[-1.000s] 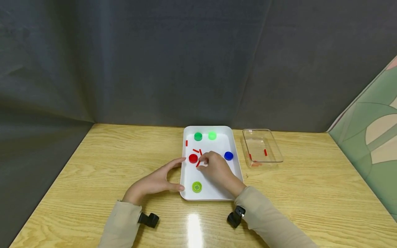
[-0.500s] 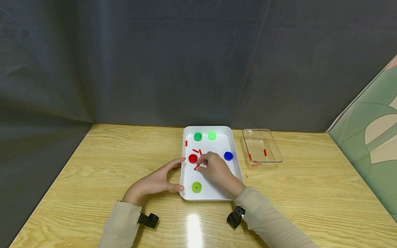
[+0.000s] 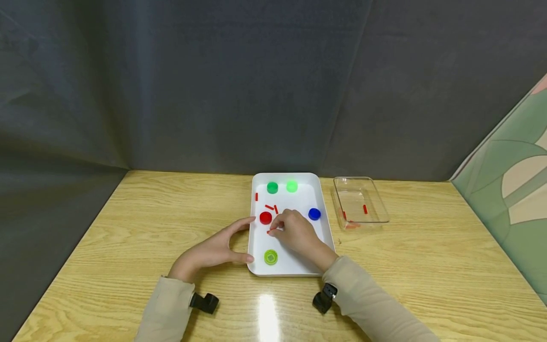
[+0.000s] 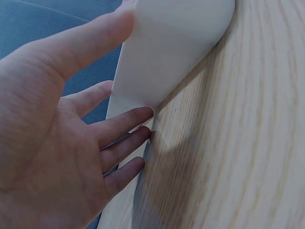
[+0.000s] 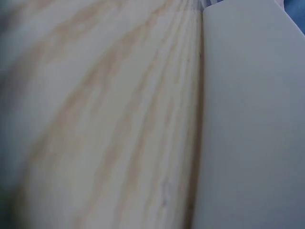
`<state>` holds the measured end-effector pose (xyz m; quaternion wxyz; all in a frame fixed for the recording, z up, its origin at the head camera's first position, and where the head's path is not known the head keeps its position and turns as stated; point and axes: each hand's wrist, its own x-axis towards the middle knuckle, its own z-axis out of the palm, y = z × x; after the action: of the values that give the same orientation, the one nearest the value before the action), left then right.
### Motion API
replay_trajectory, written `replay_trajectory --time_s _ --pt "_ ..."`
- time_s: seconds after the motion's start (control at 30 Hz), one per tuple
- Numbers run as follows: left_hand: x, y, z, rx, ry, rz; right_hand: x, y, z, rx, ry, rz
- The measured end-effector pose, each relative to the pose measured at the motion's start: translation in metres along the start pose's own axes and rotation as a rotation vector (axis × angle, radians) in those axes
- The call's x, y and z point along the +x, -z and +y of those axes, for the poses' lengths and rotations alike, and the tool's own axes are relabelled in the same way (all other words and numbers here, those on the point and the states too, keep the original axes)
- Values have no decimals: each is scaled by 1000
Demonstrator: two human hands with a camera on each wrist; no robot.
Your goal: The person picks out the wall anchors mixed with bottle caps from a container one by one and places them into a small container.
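Observation:
My right hand (image 3: 297, 232) reaches over the white tray (image 3: 261, 244) and pinches a small red stick (image 3: 268, 232) between thumb and fingers. Only the stick's left tip shows, just below a round red cap (image 3: 266, 218). Two more red sticks (image 3: 268, 207) lie above that cap. Thumb and fingers of my left hand (image 3: 213, 248) are spread against the tray's left side. In the left wrist view the thumb touches the tray's rim and the extended left hand (image 4: 52, 143) lies along its wall. The right wrist view has only table and tray wall (image 5: 248, 119).
Inside the tray sit a dark green cap (image 3: 272, 188), a light green cap (image 3: 292, 186), a blue cap (image 3: 314, 214) and a yellow-green cap (image 3: 270, 257). One red stick (image 3: 256, 196) lies by the left wall. A clear container (image 3: 376, 222) right of the tray holds several red sticks.
The pinched red stick has shifted slightly toward me and left, and less of it shows from under my right fingers. My left hand keeps its place at the tray.

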<state>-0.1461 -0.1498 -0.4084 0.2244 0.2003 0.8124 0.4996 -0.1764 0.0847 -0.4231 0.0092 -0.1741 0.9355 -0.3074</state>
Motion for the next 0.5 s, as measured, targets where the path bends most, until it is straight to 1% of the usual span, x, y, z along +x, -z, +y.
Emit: replay_trajectory --time_s 0.1,0.33,0.5 --pt "0 0 0 1 2 1 0 1 -1 -6 -3 -7" --pt "0 0 0 -9 -5 -3 0 5 -4 -3 -38 -38" --pt "0 0 1 -9 7 -1 -1 8 -5 27 -55 -49"
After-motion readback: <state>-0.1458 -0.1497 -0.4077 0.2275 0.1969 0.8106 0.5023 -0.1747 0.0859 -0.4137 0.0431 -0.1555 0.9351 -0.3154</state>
